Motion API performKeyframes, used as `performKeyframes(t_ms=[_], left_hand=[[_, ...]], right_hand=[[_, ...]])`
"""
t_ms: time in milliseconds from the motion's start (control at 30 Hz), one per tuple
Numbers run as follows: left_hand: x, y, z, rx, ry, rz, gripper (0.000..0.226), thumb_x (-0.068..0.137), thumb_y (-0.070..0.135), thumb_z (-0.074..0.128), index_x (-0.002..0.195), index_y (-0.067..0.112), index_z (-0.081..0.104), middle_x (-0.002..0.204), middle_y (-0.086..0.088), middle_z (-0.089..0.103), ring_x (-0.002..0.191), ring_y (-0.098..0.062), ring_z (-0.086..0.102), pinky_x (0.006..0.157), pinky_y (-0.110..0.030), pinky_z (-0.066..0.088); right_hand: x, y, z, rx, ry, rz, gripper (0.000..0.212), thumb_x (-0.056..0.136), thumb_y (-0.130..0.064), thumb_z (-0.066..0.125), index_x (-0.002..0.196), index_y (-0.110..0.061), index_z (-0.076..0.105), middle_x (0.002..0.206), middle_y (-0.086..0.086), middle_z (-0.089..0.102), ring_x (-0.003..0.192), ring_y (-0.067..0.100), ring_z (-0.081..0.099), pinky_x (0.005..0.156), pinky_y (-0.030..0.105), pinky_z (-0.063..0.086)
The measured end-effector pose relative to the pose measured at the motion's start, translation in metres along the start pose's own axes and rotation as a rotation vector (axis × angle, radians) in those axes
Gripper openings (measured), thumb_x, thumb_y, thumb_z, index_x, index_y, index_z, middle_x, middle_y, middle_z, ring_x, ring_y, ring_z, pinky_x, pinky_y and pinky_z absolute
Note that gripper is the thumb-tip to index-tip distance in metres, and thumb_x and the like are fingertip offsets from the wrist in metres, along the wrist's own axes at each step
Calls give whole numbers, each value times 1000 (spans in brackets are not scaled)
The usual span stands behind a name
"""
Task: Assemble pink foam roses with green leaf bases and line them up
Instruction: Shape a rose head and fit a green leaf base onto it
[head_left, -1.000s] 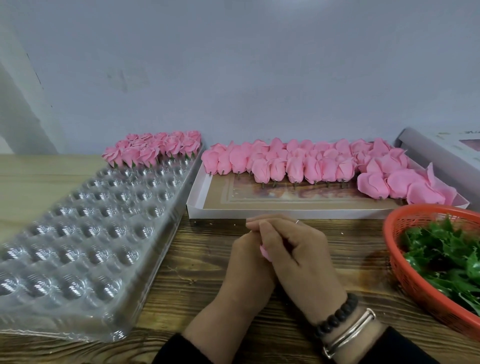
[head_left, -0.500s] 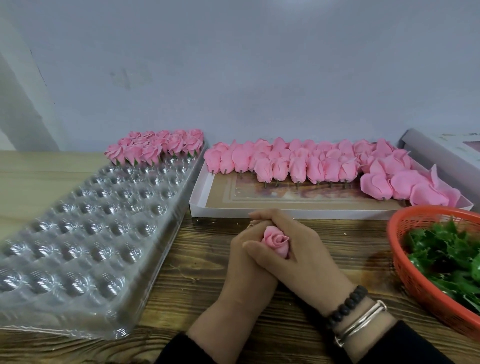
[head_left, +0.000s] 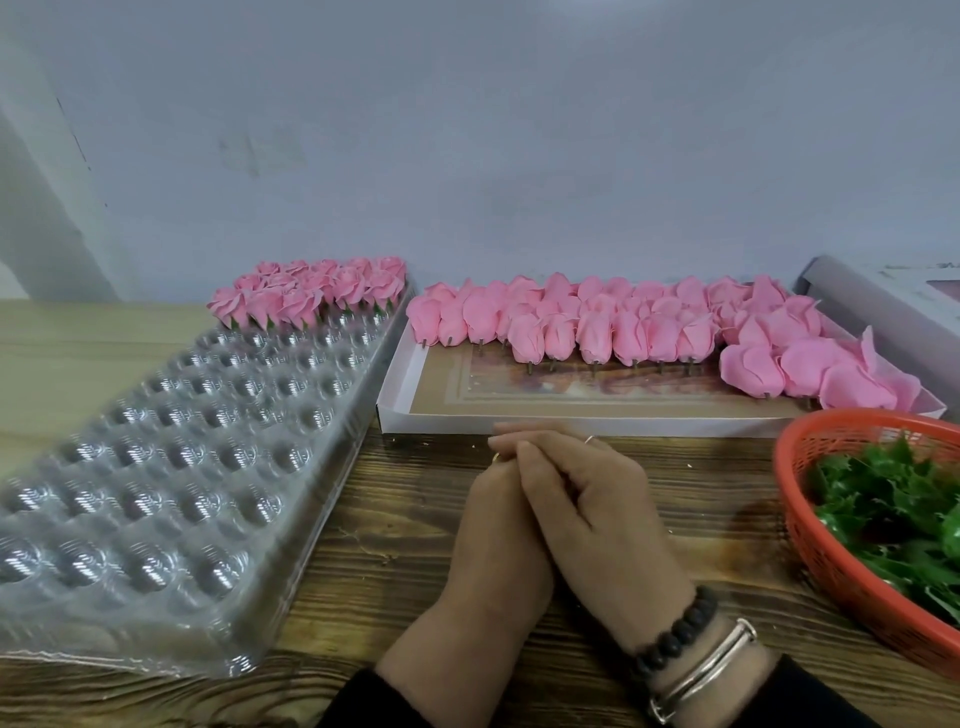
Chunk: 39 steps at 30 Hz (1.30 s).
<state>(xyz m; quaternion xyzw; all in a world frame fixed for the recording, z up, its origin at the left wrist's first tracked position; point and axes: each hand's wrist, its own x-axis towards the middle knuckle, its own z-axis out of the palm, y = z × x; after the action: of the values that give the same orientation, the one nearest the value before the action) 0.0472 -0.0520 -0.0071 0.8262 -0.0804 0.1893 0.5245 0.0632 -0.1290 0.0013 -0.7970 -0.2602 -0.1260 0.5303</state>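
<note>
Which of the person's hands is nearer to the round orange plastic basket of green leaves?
Right. The right hand lies just beside the orange basket; the left hand, pressed against it, sits farther away.

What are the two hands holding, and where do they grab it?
Cannot tell. The left hand and right hand are pressed together, fingers overlapping, and nothing shows between them.

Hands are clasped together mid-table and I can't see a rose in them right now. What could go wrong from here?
1. The right hand wraps over the left hand; anything held between them is hidden, and soft foam petals could get crushed.
2. The loose pink roses at the white box's right end lean toward the orange basket; a reach for the green leaf bases might knock them.
</note>
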Motion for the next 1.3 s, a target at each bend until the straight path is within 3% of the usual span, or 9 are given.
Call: performKeyframes(t_ms=[167, 267, 367, 567, 767, 900, 967, 1167, 1300], left_hand=[[-6, 5, 3, -195, -37, -161, 37, 86, -9, 53, 121, 5, 51, 107, 0, 55, 76, 3, 51, 70, 5, 37], [-4, 5, -6, -229, -152, -302, 44, 88, -9, 50, 89, 34, 42, 85, 16, 49, 61, 12, 56, 58, 2, 41], [-5, 6, -11, -256, -198, -342, 52, 87, -13, 50, 79, 36, 34, 80, 17, 45, 54, 22, 51, 54, 1, 41], [1, 1, -11, -208, -158, -108, 24, 86, -10, 53, 81, 11, 63, 68, 6, 68, 71, -4, 66, 61, -12, 49], [3, 4, -11, -265, -58, -83, 37, 82, -3, 62, 67, 31, 63, 61, 13, 67, 62, 1, 64, 54, -9, 45], [2, 1, -6, -163, -57, -45, 26, 84, 4, 62, 70, 25, 64, 60, 14, 66, 65, 4, 64, 53, -6, 43], [2, -1, -2, 8, -51, 33, 15, 87, 6, 58, 79, 16, 68, 59, 20, 58, 67, 16, 58, 56, -2, 40], [0, -2, -1, -278, -42, 6, 34, 83, -7, 60, 78, 26, 63, 76, 11, 68, 76, -1, 65, 66, -17, 52], [0, -3, -1, -417, -20, 47, 24, 78, -13, 63, 79, 12, 65, 79, -10, 68, 75, -18, 65, 65, -29, 54]], right_hand=[[10, 0, -15, -91, -212, -50, 34, 87, -28, 39, 99, -22, 71, 110, -21, 62, 116, -7, 47, 104, 18, 31], [11, 0, -20, -128, -384, -45, 31, 93, -29, 40, 107, -25, 68, 116, -20, 61, 117, -7, 47, 106, 19, 31], [9, -1, -21, -173, -441, -25, 28, 96, -29, 42, 114, -33, 63, 118, -20, 60, 115, -4, 47, 103, 22, 35], [7, 3, -23, -185, -315, -57, 53, 72, -60, 40, 122, -44, 48, 115, -21, 59, 108, -8, 46, 102, 22, 35], [6, 5, -23, 68, -157, 20, 49, 69, -60, 50, 113, -39, 56, 111, -19, 63, 108, -1, 55, 95, 27, 44], [5, -1, -14, 149, 64, -31, 40, 84, -47, 40, 88, -22, 71, 73, -10, 67, 76, 2, 61, 73, 17, 44], [4, -2, -10, 93, 87, -28, 41, 84, -45, 38, 86, -23, 72, 77, -10, 69, 78, 1, 61, 77, 18, 45], [4, -2, -14, -29, -78, 45, 47, 72, -61, 41, 92, -30, 69, 89, -14, 68, 93, 2, 59, 86, 28, 47], [10, 0, -25, -167, -312, 110, 67, 58, -79, 38, 114, -44, 51, 98, -17, 64, 96, 2, 58, 87, 30, 49]])
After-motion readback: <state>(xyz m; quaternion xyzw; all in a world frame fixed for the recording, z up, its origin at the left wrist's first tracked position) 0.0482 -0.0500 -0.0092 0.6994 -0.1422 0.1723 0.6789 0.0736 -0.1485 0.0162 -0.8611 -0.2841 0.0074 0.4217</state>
